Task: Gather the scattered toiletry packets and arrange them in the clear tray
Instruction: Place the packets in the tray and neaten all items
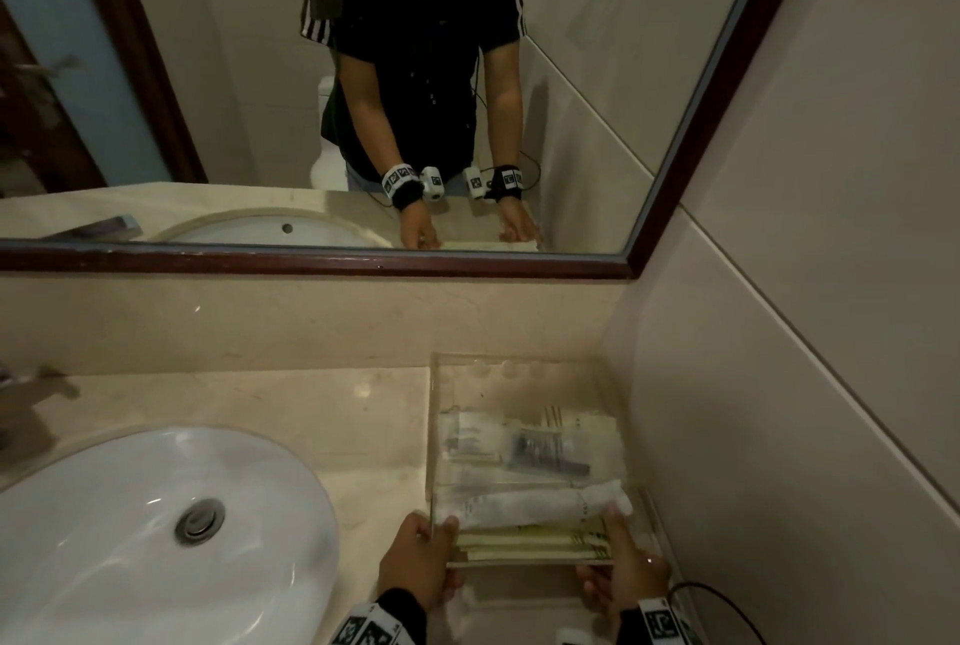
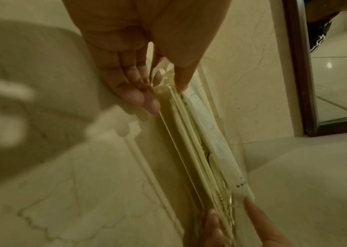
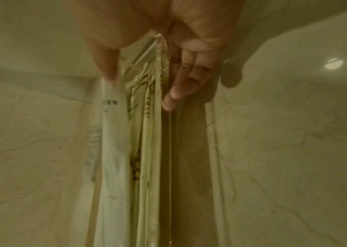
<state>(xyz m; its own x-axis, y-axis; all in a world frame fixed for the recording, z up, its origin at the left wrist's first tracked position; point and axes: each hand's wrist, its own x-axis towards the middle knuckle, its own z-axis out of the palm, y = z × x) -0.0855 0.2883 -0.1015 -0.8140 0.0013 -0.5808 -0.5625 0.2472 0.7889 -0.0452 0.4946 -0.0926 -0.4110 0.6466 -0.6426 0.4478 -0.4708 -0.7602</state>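
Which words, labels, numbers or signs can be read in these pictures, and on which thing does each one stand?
None can be read for certain.
White packet: a short dark line of print, too blurred to read.
Cream packets: only a green pattern shows, no words.
Wristbands: square black-and-white marker codes, no words.
Packets at the back of the clear tray: print too small to read.

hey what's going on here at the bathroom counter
A person stands at a marble counter beside a white sink, working on a clear tray in the corner by the wall. Both hands are at the tray's near end: the left hand and the right hand each have a thumb on an end of a long white packet, fingers against the near wall. Striped cream packets sit in front of it, with more packets farther back. The packets look mostly gathered and are being straightened.
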